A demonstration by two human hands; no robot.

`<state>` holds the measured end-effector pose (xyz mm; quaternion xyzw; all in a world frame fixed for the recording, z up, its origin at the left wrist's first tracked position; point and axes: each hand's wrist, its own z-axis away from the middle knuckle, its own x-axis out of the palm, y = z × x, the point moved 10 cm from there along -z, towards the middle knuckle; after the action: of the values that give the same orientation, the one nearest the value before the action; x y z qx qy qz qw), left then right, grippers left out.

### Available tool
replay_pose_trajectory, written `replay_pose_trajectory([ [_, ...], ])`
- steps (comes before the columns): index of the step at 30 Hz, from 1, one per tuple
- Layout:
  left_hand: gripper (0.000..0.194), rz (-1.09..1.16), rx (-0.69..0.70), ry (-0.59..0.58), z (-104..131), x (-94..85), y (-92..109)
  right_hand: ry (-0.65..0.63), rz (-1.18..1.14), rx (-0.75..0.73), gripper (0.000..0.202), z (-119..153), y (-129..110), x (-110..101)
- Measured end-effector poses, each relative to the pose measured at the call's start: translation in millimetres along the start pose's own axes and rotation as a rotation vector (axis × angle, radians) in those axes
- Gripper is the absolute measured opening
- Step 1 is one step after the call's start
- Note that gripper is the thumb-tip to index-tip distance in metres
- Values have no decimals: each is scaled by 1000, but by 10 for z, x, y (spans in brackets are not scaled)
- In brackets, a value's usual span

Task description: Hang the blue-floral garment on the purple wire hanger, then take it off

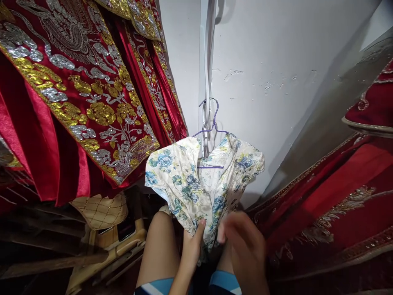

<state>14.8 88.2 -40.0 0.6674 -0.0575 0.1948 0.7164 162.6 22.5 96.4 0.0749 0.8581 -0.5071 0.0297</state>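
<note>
We pinched the lower front of the floral shirt (188,184) in our left hand (193,242), below the purple hanger (213,129) it hung from, while our right hand (242,234) curled beside it, too blurred to tell whether it gripped.

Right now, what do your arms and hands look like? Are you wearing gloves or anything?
No gloves on my left hand or right hand. No sleeves, watch or bracelet show on my forearms. The right hand is blurry and the left one's fingers are mostly hidden, so I can't tell about rings.
</note>
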Motion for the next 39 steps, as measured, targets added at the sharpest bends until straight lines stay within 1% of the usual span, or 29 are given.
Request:
replay_pose_trajectory([
  [1,78,-17,13,2,1,6,22,57,-14,78,23,-113,248,31],
  [2,77,-35,27,-1,-1,13,41,157,-36,184,25,-186,524,13],
  [3,76,-49,42,-3,-4,13,59,169,-57,272,32,-237,765,72],
  [4,75,-62,58,-5,-10,9,71,156,-64,323,39,-275,939,136],
  [5,74,-73,67,-12,-17,1,74,140,-70,364,45,-292,1070,186],
  [6,73,-86,72,-22,-25,-8,70,106,-69,375,48,-306,1134,234],
  [8,72,-118,82,-38,-38,-36,60,71,-66,375,50,-311,1143,266],
  [10,70,-149,96,-61,-36,-43,65,60,-67,372,48,-308,1069,256],
  [14,66,-169,109,-112,4,11,114,66,-138,411,43,-294,948,235],
  [16,68,-180,104,-77,-1,-28,144,89,-200,434,41,-275,933,219],
  [18,72,-202,91,26,-30,-172,165,117,-243,454,39,-246,939,197],
  [20,74,-237,118,195,-40,-403,222,124,-278,491,38,-206,975,203],
  [21,73,-268,175,292,-19,-519,293,112,-297,508,38,-188,996,228],
  [22,71,-305,268,383,27,-608,398,94,-318,521,38,-172,1016,264],
  [23,68,-349,387,455,97,-649,523,78,-338,532,38,-158,1039,305],
  [24,62,-398,507,496,176,-637,641,63,-358,540,38,-146,1062,350],
  [25,56,-447,606,497,242,-571,734,51,-377,545,38,-138,1084,396],
  [26,47,-490,668,445,273,-457,790,41,-395,551,39,-130,1108,442],
  [27,37,-523,678,339,259,-305,800,30,-406,556,39,-124,1130,485],
  [28,26,-540,634,201,210,-138,761,21,-409,556,40,-121,1146,521],
  [29,16,-540,559,60,154,24,693,12,-404,547,41,-125,1151,545],
  [30,11,-524,475,-67,107,167,618,12,-392,534,41,-132,1151,550],
  [31,10,-504,400,-164,73,279,558,23,-377,524,41,-139,1150,535],
  [32,10,-489,350,-223,47,353,525,31,-363,520,41,-146,1147,515],
  [33,9,-488,330,-254,27,399,520,38,-350,523,40,-153,1145,491],
  [35,9,-520,344,-291,8,457,542,31,-316,549,37,-173,1134,449],
  [37,8,-558,356,-313,1,481,535,18,-265,559,33,-231,1086,401],
  [39,10,-588,345,-320,-7,480,498,40,-237,547,32,-346,1003,331],
])
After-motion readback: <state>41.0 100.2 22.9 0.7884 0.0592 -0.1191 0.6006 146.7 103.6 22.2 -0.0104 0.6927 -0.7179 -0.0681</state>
